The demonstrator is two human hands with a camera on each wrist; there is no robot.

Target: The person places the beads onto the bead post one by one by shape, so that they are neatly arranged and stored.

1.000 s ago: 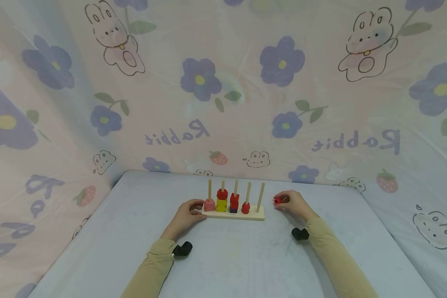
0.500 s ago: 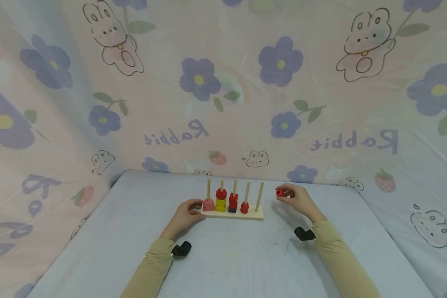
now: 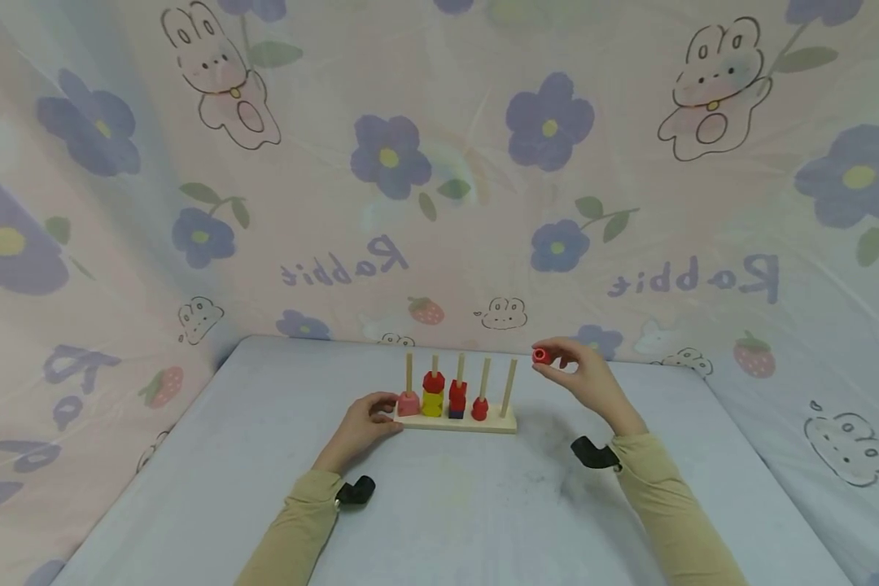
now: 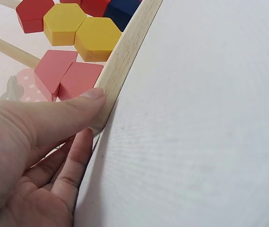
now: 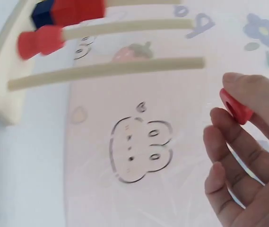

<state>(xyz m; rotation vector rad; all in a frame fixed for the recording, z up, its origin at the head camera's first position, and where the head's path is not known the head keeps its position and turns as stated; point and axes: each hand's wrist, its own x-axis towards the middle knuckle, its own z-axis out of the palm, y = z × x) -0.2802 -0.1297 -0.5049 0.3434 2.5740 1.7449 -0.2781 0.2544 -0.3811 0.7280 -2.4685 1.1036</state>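
Note:
A wooden peg stand rests on the table in the head view, its row of upright pegs on a pale base. My left hand grips the base's left end; the left wrist view shows the thumb against its edge. Between thumb and fingertips, my right hand pinches a small red bead with a hole through it. The bead is in the air, right of the top of the bare rightmost peg and apart from it.
Pink blocks sit on the leftmost peg. Beside them are yellow blocks under red, then red over dark blue, then small red beads. A patterned cloth hangs behind the white table.
My right hand has lifted the red bead up from near the table and brought it slightly left, level with the peg tops. The left hand has stayed on the base.

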